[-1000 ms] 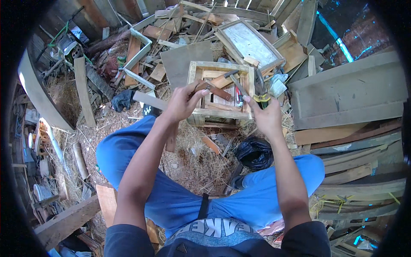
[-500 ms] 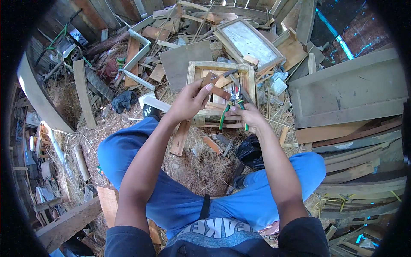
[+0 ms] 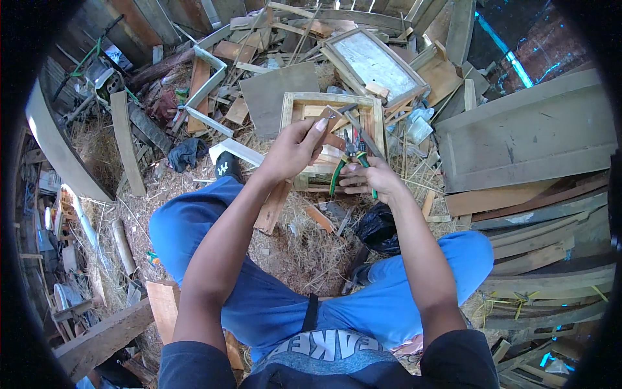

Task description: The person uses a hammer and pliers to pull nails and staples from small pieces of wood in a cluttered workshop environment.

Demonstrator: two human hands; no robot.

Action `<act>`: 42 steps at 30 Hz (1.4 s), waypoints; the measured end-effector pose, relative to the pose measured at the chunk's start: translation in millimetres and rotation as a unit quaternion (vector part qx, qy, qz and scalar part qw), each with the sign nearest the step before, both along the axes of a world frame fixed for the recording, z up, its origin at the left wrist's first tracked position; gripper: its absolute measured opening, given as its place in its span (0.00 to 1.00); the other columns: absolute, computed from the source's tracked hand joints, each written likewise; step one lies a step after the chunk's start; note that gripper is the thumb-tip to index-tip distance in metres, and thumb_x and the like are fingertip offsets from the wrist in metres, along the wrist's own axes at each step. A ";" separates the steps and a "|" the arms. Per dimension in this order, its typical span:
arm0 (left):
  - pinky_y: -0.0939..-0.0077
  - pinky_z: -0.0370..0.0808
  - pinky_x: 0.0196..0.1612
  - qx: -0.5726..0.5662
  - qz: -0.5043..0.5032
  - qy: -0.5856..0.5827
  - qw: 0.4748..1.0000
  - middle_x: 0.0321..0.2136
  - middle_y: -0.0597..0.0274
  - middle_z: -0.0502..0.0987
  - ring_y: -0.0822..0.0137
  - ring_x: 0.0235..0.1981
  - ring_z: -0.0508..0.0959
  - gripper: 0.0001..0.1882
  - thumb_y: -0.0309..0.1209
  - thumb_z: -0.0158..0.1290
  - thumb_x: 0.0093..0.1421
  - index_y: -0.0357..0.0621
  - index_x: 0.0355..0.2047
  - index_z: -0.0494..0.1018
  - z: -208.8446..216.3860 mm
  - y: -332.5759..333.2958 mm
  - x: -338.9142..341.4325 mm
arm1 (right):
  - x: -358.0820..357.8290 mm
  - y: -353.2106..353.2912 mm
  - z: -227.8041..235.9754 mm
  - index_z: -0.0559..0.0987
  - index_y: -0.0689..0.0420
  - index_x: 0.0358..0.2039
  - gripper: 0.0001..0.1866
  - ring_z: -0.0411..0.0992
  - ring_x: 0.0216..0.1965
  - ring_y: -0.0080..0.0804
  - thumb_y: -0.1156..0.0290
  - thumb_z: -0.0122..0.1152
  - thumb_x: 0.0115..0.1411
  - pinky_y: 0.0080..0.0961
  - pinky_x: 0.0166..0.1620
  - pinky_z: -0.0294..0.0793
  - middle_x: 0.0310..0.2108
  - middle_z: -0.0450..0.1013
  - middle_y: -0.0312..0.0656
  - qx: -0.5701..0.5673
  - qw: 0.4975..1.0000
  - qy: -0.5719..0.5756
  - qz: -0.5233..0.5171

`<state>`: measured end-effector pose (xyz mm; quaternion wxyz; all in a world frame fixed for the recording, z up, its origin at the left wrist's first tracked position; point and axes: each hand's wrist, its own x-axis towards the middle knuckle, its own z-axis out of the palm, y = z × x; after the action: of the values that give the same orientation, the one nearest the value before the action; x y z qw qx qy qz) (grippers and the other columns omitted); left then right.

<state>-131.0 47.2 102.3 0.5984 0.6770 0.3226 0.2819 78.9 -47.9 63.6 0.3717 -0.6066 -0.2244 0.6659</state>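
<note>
My left hand (image 3: pixel 293 150) holds a short reddish-brown piece of wood (image 3: pixel 328 123) up in front of me, fingers closed around it. My right hand (image 3: pixel 370 179) grips a pair of pliers with green handles (image 3: pixel 345 162), the jaws pointing up toward that wood piece. Both hands are raised over a small open wooden box frame (image 3: pixel 295 110) lying on the straw-covered ground beyond my knees. The inside of the frame is partly hidden by my hands.
A heap of planks, boards and a framed panel (image 3: pixel 376 61) lies beyond the box. A large grey wooden board (image 3: pixel 531 142) lies at the right. Loose wood strips (image 3: pixel 272 207) and a black bag (image 3: pixel 379 227) lie between my blue-trousered legs.
My right hand drew back from the right of the box toward me and now holds the green-handled pliers upright. My left hand lifted the wood piece off the box frame.
</note>
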 end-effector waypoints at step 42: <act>0.72 0.70 0.25 0.026 -0.029 0.131 0.991 0.22 0.64 0.72 0.73 0.21 0.73 0.14 0.33 0.44 0.73 0.34 0.50 0.70 -1.5 -9.5 14.0 | -13.9 -44.8 70.2 0.81 0.62 0.51 0.22 0.81 0.44 0.51 0.58 0.65 0.63 0.36 0.49 0.76 0.40 0.80 0.61 0.248 0.882 -0.399 0.034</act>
<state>-117.0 37.7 100.7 0.5410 0.7325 0.3712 0.1815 64.9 -92.7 133.8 0.3661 -0.7007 -0.5326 0.3022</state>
